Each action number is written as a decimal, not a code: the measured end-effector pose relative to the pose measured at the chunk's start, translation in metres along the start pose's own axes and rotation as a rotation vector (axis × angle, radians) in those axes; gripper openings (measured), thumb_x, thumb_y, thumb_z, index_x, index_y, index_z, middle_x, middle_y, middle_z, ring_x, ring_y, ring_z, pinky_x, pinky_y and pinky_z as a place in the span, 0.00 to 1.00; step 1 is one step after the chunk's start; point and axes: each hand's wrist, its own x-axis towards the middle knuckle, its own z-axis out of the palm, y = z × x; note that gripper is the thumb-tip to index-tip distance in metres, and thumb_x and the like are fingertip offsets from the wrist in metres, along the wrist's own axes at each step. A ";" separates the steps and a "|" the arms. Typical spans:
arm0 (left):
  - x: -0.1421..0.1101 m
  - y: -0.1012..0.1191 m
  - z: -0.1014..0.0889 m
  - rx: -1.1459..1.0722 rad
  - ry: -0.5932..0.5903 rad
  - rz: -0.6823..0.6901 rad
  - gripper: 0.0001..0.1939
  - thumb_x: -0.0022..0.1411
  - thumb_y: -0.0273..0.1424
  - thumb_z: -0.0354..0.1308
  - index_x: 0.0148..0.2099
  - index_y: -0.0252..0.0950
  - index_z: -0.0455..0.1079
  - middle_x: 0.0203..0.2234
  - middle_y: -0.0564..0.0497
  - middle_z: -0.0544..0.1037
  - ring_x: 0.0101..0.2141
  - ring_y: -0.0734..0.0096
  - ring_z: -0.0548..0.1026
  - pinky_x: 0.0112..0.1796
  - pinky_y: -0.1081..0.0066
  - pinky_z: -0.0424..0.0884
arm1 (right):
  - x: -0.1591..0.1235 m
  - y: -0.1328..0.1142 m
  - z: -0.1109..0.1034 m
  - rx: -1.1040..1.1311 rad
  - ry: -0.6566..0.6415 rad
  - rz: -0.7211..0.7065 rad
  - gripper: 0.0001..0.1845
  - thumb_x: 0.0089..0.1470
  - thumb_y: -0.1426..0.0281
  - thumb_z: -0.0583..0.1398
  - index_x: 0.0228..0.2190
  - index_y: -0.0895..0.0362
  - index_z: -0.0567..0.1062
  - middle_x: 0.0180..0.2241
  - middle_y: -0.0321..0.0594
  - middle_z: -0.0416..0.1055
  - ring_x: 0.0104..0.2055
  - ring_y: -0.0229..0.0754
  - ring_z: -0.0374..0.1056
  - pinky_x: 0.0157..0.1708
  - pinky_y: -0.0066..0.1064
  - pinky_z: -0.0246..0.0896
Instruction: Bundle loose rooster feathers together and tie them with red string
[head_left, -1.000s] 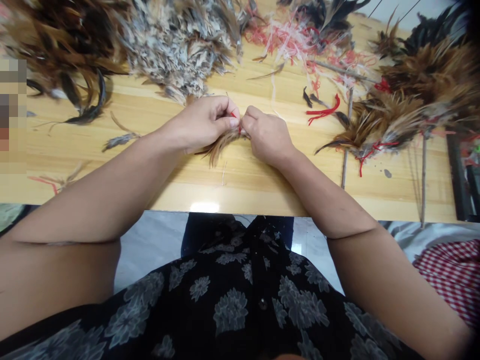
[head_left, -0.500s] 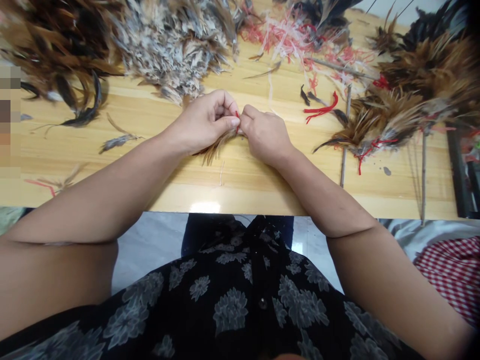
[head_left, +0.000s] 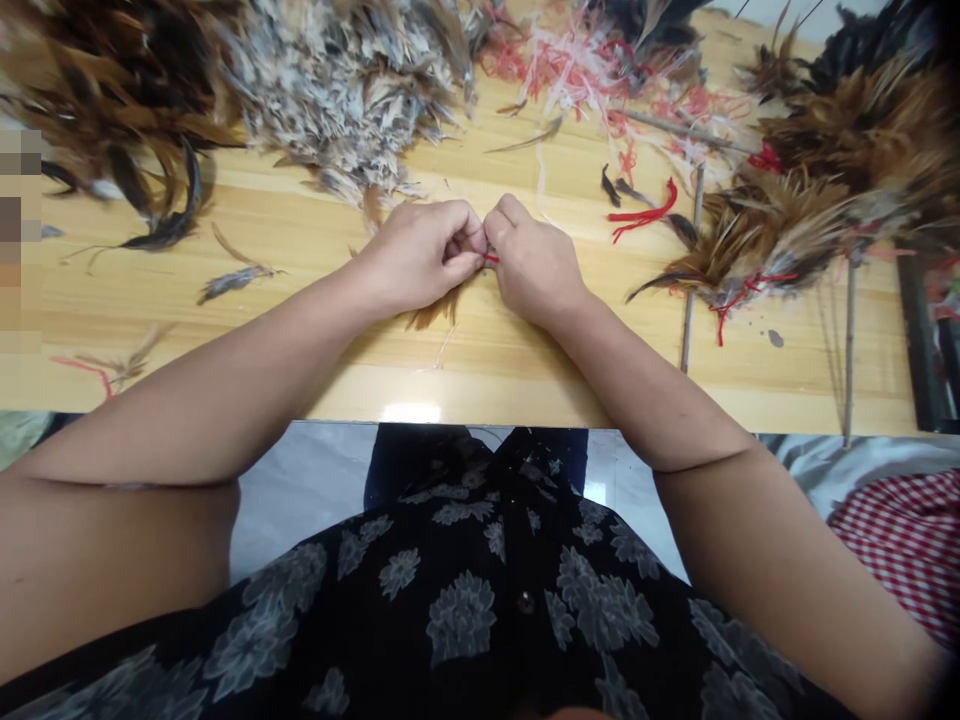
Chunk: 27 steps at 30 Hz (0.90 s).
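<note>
My left hand and my right hand meet knuckle to knuckle over the middle of the wooden table. Both are closed in a pinch. Between the fingertips runs a short red string. A small bundle of brown feathers pokes out below my left hand, its tips resting on the wood. Most of the bundle is hidden under my fingers.
Piles of brown feathers and grey feathers lie at the back left. Red and white string scraps litter the back. Feather bunches tied on thin sticks lie at the right. A loose red string lies nearby.
Both hands have shifted slightly toward me and drawn tighter together. The feather bundle has slid further under my left hand, so less of it shows.
</note>
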 end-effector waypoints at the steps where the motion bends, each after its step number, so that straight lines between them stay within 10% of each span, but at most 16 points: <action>1: 0.000 0.002 -0.001 0.056 -0.005 0.000 0.10 0.74 0.27 0.73 0.41 0.44 0.76 0.36 0.51 0.85 0.47 0.49 0.87 0.56 0.53 0.84 | -0.002 -0.002 -0.006 -0.004 -0.024 0.017 0.26 0.81 0.75 0.52 0.69 0.57 0.82 0.71 0.55 0.82 0.62 0.57 0.86 0.56 0.42 0.76; 12: -0.001 0.007 -0.005 0.201 -0.065 0.025 0.02 0.78 0.34 0.66 0.50 0.46 0.80 0.45 0.49 0.90 0.54 0.47 0.86 0.66 0.49 0.80 | -0.025 -0.005 -0.039 0.099 0.052 0.176 0.20 0.83 0.68 0.59 0.62 0.52 0.89 0.64 0.52 0.89 0.63 0.57 0.84 0.58 0.43 0.73; 27: 0.000 -0.001 -0.007 0.065 -0.068 0.069 0.09 0.74 0.34 0.64 0.53 0.43 0.83 0.52 0.44 0.93 0.58 0.45 0.88 0.69 0.44 0.84 | -0.015 -0.007 -0.014 0.114 -0.019 0.169 0.22 0.83 0.69 0.57 0.58 0.48 0.92 0.63 0.46 0.89 0.62 0.55 0.85 0.49 0.40 0.71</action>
